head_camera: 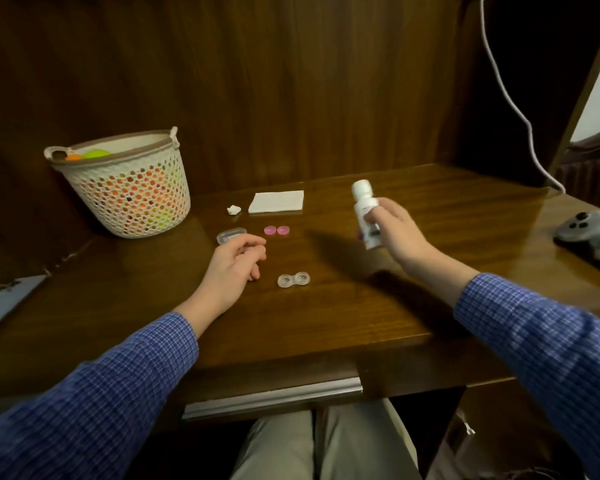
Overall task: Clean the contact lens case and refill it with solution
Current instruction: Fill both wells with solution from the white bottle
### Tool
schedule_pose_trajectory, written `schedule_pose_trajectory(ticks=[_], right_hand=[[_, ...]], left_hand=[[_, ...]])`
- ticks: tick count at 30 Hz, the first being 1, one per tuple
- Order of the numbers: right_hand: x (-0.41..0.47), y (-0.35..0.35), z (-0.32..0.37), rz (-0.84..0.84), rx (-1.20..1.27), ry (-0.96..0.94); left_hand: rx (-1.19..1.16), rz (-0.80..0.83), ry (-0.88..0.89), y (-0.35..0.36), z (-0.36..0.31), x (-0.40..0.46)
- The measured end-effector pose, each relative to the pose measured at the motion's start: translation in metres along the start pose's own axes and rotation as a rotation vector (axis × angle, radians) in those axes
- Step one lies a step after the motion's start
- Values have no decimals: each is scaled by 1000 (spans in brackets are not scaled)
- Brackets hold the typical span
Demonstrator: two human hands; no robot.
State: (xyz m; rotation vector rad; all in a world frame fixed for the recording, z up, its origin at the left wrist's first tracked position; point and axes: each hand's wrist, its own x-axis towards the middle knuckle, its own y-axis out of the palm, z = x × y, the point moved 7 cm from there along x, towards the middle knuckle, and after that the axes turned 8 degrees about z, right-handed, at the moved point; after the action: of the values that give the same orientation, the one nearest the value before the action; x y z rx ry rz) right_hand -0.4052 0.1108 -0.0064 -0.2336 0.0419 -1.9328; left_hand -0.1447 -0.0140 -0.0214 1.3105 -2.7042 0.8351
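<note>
Plainly uncapped, clear lens case [293, 280].

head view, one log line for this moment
right hand grips white solution bottle | left hand idle | clear lens case open | pink caps off

Tabletop [326, 306] dark wood, polished, glossy with glare; wall panel [257, 81] behind same wood, duller. Lens case [293, 279] clear plastic, shiny; two caps [276, 230] pink translucent plastic. Bottle [365, 209] white smooth plastic, printed label. Tissue [276, 201] white matt paper, folded flat. Basket [129, 188] cream perforated plastic, matt. Sleeves [534, 334] blue checked woven cloth. Drawer handle [274, 398] brushed metal.
</note>
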Motion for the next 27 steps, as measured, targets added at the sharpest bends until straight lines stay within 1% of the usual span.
schedule_pose_trajectory(ticks=[2, 3, 5, 6, 8, 11, 14, 18, 20, 23, 25, 27], right_hand=[[-7, 42, 0, 232, 272, 95], [-12, 61, 1, 346, 360, 141], [-22, 93, 5, 543, 428, 216], [-26, 106, 8, 621, 452, 242], [-31, 122, 14, 726, 514, 266], [-30, 133, 23, 839, 651, 286], [-23, 134, 22, 913, 768, 322], [-8, 133, 18, 965, 770, 335], [0, 134, 17, 972, 787, 349], [12, 135, 23, 1003, 748, 266], [13, 137, 26, 1071, 805, 289], [10, 138, 27, 1150, 923, 355]], left_hand=[[-24, -41, -36, -2, 1, 0], [-36, -66, -51, -3, 0, -1], [-78, -101, -35, -2, -10, -3], [-110, -99, 1, -1, -18, -3], [-171, -55, 89, 1, -38, -6], [-194, 9, 157, 0, -59, -3], [-181, 86, 161, -2, -66, 7], [-171, 186, 110, -8, -58, 23], [-125, 196, 118, -11, -54, 29], [-34, 164, 157, -11, -54, 37], [-66, 182, 185, -10, -55, 41], [-133, 219, 212, -7, -57, 42]])
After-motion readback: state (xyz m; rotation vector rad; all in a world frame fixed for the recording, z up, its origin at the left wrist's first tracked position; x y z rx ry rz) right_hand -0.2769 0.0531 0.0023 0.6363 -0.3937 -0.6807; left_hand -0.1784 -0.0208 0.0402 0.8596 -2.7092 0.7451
